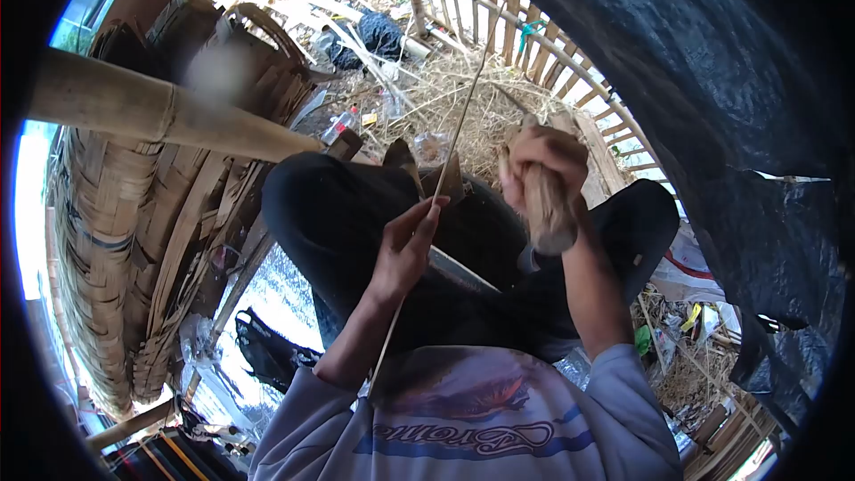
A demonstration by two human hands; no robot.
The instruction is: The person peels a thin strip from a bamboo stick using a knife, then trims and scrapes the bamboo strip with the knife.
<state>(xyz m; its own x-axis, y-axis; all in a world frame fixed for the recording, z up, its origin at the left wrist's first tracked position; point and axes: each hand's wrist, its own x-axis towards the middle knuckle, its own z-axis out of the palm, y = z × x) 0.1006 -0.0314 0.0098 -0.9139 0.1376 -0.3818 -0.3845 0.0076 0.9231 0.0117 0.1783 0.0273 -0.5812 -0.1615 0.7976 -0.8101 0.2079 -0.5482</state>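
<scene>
A long, thin bamboo strip (pixel 465 111) runs from the upper middle down across my lap. My left hand (pixel 410 248) pinches it between thumb and fingers, near my knees. My right hand (pixel 548 163) is wrapped round a thick wooden handle (pixel 549 214), whose blunt end faces me. A pointed blade (pixel 510 98) seems to extend from the far side of that hand, away from the strip. Beyond my left hand, a dark curved piece (pixel 401 160) stands between my legs, partly hidden by the strip.
Woven bamboo rolls (pixel 107 240) stand at the left under a thick bamboo pole (pixel 169 111). Shavings (pixel 454 80) and a plastic bottle (pixel 341 125) lie ahead. A slatted bamboo fence (pixel 561 58) and dark plastic sheeting (pixel 712 62) are at the right.
</scene>
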